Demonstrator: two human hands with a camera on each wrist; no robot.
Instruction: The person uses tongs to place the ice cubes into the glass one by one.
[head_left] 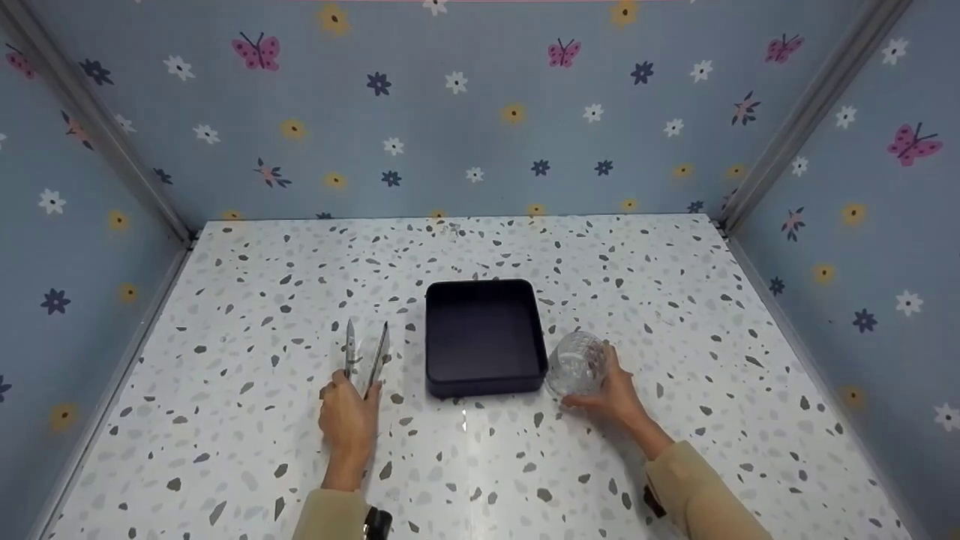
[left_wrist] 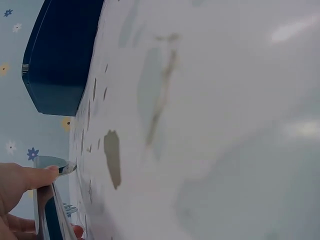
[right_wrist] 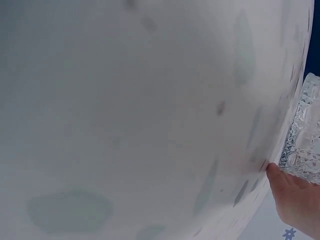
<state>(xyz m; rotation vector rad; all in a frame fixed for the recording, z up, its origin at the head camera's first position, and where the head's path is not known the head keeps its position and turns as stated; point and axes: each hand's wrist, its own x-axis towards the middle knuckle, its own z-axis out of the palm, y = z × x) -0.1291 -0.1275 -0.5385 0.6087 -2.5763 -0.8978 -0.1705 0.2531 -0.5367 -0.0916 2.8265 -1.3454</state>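
Observation:
My left hand (head_left: 349,420) holds a pair of metal tongs (head_left: 350,346) whose two arms spread apart and point away from me. In the left wrist view, the thumb presses along a shiny metal arm of the tongs (left_wrist: 46,200). With thumb and fingers around its side, my right hand (head_left: 611,390) grips a clear patterned glass (head_left: 577,364). The cut texture of the glass (right_wrist: 304,135) shows at the right edge of the right wrist view. Between the two hands sits a dark square tray (head_left: 486,388), open at the top, its front right corner right beside the glass.
Everything rests on a white speckled tabletop (head_left: 480,472). Blue panels with flowers and butterflies (head_left: 480,112) rise at the back and on both sides, with grey metal posts (head_left: 810,112) at the corners.

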